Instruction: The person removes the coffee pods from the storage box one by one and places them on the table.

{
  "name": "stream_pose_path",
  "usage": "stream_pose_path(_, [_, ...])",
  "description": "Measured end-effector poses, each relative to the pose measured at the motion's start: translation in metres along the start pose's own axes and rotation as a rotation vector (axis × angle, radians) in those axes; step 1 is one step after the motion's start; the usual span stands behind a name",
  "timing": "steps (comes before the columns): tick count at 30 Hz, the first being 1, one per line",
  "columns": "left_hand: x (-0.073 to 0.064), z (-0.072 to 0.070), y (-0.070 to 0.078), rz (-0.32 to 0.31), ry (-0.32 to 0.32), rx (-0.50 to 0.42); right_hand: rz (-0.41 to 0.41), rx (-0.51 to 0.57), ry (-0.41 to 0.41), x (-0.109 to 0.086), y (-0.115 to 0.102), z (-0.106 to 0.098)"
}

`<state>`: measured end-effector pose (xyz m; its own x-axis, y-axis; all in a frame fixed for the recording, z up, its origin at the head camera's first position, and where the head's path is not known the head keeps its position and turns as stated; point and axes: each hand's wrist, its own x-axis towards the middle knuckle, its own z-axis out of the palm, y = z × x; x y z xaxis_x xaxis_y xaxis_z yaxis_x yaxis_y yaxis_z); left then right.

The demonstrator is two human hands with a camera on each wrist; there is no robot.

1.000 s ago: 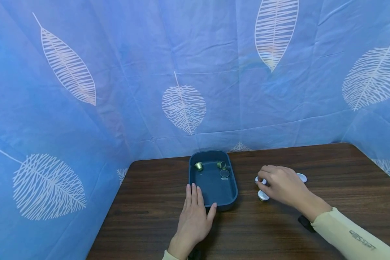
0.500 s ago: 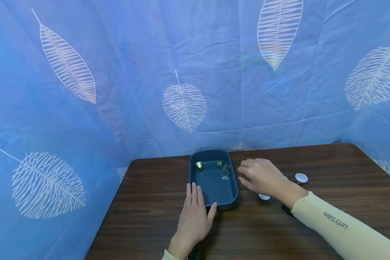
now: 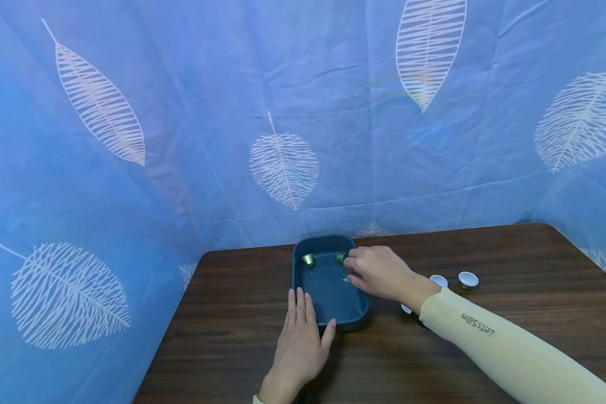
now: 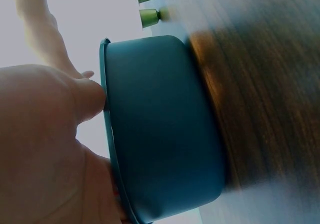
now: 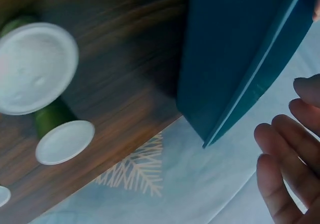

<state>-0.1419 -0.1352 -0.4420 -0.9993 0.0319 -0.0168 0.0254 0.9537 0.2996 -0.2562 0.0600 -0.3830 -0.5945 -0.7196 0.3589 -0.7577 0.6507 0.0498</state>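
My left hand (image 3: 300,359) rests with straight fingers along the near left rim of a dark blue tray (image 3: 333,308). Its thumb (image 4: 90,101) touches the rim in the left wrist view. Over the tray's right side hangs my right hand (image 3: 381,271), fingers (image 5: 272,139) bent. I cannot tell whether it holds a coffee capsule, as the space inside its fingers is hidden. Inside the tray lie a gold-green coffee capsule (image 3: 308,260) and, partly covered by the right hand, a green one (image 3: 341,257) and a pale-rimmed one (image 3: 345,271).
Right of the tray, three green capsules with white lids stand on the dark wooden table (image 3: 222,325): a near one (image 5: 37,68), a middle one (image 3: 438,280) and a far one (image 3: 468,279). A blue leaf-print cloth (image 3: 333,168) hangs behind the table.
My right hand has moved left from the capsules on the table to over the tray. One capsule from that group is gone from its spot. The left hand has stayed at the rim.
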Motion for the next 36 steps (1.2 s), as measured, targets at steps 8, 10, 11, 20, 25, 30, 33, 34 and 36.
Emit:
stream_pose_path(8, [0.0,0.0,0.0,-0.019,-0.022,0.008,0.051,0.063,-0.109,0.018,-0.002,0.006])
stream_pose_path(10, [0.001,0.0,0.0,-0.025,-0.029,0.011,0.07,0.065,-0.116,0.022,-0.003,0.007])
stream_pose_path(11, [0.002,0.0,0.0,-0.028,-0.032,0.012,0.081,0.065,-0.121,0.025,-0.003,0.007])
stream_pose_path(20, [0.003,0.001,-0.001,-0.024,-0.029,0.014,0.155,0.071,-0.174,0.043,-0.003,0.013])
stream_pose_path(25, [0.004,0.003,-0.003,-0.018,-0.024,0.014,0.173,0.052,-0.219,0.05,-0.003,0.018])
stream_pose_path(30, [0.006,0.003,-0.004,-0.009,-0.017,0.022,0.199,0.047,-0.24,0.057,-0.004,0.025])
stream_pose_path(33, [0.007,0.003,-0.005,-0.01,-0.02,0.017,0.217,0.052,-0.262,0.061,-0.005,0.028])
stream_pose_path(34, [0.008,0.004,-0.005,-0.012,-0.024,0.016,0.225,0.056,-0.269,0.063,-0.005,0.029])
stream_pose_path(36, [0.008,0.004,-0.005,-0.014,-0.027,0.011,0.241,0.064,-0.279,0.065,-0.006,0.032])
